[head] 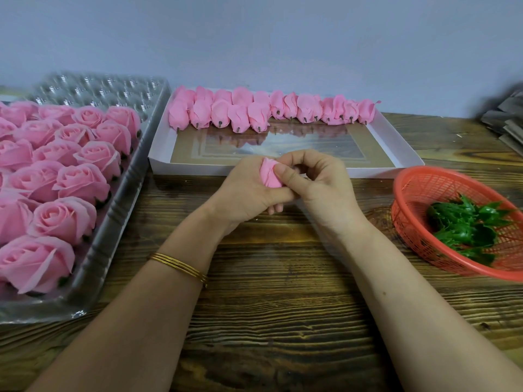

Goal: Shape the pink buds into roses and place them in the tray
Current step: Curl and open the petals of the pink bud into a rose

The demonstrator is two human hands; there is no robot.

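Wall (254, 38): plain, pale blue-grey, matte; spans full width behind table (268, 306). Table: dark brown wood, strong horiz. grain, knots at rt side, far edge meets wall. Light: soft, even, diffuse; faint shadows only. Blurred grey stack (506, 120) on table at far rt edge.

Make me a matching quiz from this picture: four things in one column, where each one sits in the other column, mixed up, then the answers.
Things
1. finished roses
2. unshaped buds
3. green leaves
4. bud being shaped

Places
A. in the red basket, at the right
B. held between the left hand and right hand
C. in the clear plastic tray, at the left
D. along the far side of the white box

Pairs: 1-C, 2-D, 3-A, 4-B
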